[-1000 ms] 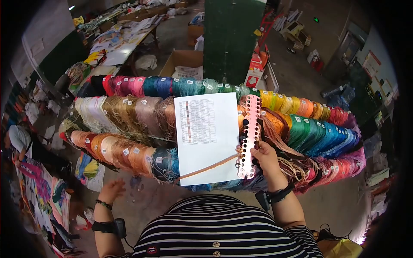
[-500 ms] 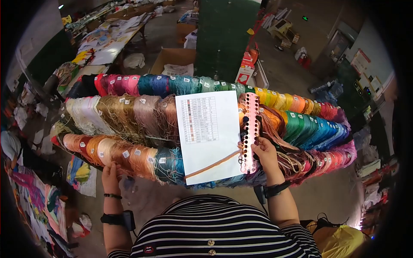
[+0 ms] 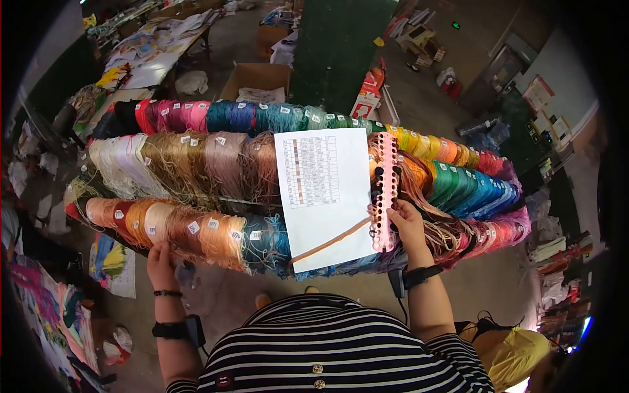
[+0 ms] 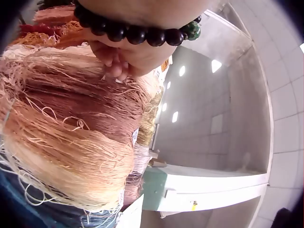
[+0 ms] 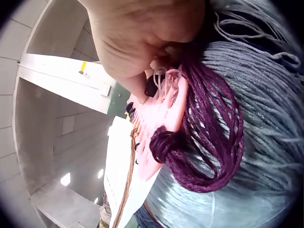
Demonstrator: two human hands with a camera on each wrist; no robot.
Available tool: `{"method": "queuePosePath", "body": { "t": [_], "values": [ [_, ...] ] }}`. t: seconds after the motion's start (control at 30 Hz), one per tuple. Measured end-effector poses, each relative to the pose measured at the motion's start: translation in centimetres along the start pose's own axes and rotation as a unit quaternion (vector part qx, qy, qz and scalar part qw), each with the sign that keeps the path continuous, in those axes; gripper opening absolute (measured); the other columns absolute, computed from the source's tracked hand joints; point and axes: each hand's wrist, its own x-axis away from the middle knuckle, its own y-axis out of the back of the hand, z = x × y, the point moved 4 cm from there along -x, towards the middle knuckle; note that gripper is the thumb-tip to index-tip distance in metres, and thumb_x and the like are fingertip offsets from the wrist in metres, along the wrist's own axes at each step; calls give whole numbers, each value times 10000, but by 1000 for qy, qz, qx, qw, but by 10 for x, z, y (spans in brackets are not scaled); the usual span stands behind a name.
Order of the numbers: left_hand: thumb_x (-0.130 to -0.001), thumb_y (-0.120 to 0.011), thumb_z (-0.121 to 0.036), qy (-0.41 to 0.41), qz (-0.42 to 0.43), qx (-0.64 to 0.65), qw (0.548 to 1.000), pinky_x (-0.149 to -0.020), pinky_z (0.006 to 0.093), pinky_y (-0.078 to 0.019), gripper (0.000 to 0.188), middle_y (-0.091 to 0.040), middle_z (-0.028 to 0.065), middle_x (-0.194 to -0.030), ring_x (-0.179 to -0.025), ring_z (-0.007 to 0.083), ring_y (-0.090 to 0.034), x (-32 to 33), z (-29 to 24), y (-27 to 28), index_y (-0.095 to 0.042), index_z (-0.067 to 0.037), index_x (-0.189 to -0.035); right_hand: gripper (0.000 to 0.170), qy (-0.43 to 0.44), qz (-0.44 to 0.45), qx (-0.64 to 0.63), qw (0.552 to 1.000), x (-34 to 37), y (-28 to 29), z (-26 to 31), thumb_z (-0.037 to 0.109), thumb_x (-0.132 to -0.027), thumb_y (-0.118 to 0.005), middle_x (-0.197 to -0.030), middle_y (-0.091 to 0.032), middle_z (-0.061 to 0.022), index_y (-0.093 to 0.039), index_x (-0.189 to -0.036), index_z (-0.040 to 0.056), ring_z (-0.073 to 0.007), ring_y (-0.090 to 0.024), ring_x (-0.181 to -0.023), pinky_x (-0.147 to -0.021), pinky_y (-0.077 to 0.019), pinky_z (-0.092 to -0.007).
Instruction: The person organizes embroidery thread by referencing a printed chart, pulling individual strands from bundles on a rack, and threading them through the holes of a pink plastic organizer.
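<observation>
My right hand [image 3: 409, 226] grips the lower part of a pink thread card [image 3: 388, 196], a long strip with holes down both edges and thread knotted through several of them. Dark purple thread [image 5: 213, 123] hangs from the card in the right wrist view. A printed sheet [image 3: 327, 226] with a table of colour swatches lies beside the card, a brown strand [image 3: 334, 241] slanting across it. At the front left, my left hand [image 3: 160, 265] pinches at a skein of pale peach thread [image 3: 159, 219]. Its fingertips [image 4: 116, 71] are curled together against the strands in the left wrist view.
Labelled skeins in several colours hang in three rows, with teal thread [image 3: 265, 236] near the sheet and green and blue ones [image 3: 472, 190] at right. Behind stand a cardboard box [image 3: 255, 78], a dark green pillar [image 3: 334, 59] and a cluttered table [image 3: 154, 59].
My left hand has come up and forward from beside the rack to the peach skein. The right hand keeps its grip on the pink card. The head view has shifted slightly.
</observation>
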Motion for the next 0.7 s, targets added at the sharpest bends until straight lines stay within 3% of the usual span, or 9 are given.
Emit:
{"method": "queuePosePath", "body": {
  "t": [0.13, 0.17, 0.27, 0.37, 0.47, 0.7],
  "values": [
    [-899, -638, -149, 4, 39, -20, 999, -488, 180, -357, 80, -614, -25, -765, -558, 42, -489, -8, 7, -2, -622, -80, -935, 382, 27, -28, 14, 999, -6, 12, -18, 63, -858, -662, -975, -645, -79, -533, -1191, -73, -113, -609, -833, -741, -480, -225],
    [-893, -643, -139, 0, 33, -29, 999, -490, 183, -365, 79, -612, -22, -761, -557, 47, -495, -6, 1, 2, -622, -74, -933, 412, 13, -29, 35, 999, -7, 18, -24, 78, -853, -670, -1048, -636, -112, -522, -1204, -79, -158, -620, -904, -800, -493, -262],
    [-887, -643, -119, -36, 40, -43, 998, -526, 187, -406, 111, -621, -13, -760, -598, 63, -539, 3, -17, 12, -633, -44, -968, 311, 14, 26, -5, 1000, -6, 10, -13, 49, -887, -607, -1068, -638, -116, -539, -1168, -67, -183, -631, -931, -834, -500, -289],
    [-889, -649, -185, -81, -69, -92, 990, -518, 188, -393, 147, -632, -30, -786, -616, 48, -539, -2, -21, 43, -681, -64, -967, 274, 35, -3, 59, 998, -7, 12, -11, 32, -900, -593, -1029, -636, -81, -546, -1151, -67, -134, -613, -903, -811, -484, -247],
    [-890, -648, -149, -133, -133, -99, 977, -545, 199, -420, 157, -632, -21, -791, -628, 54, -539, -15, -25, 68, -680, -32, -990, 253, 46, -24, 50, 997, -13, 22, -22, 22, -895, -612, -989, -629, -52, -555, -1131, -50, -105, -593, -882, -799, -478, -226],
    [-853, -669, -99, -229, -131, -160, 951, -610, 236, -463, 128, -627, 24, -792, -674, 82, -571, -29, -57, 63, -689, -3, -936, 184, 45, -13, 38, 998, -10, 8, -9, 9, -902, -585, -940, -619, -7, -589, -1081, -32, -57, -557, -823, -761, -437, -181]
  ]
}}
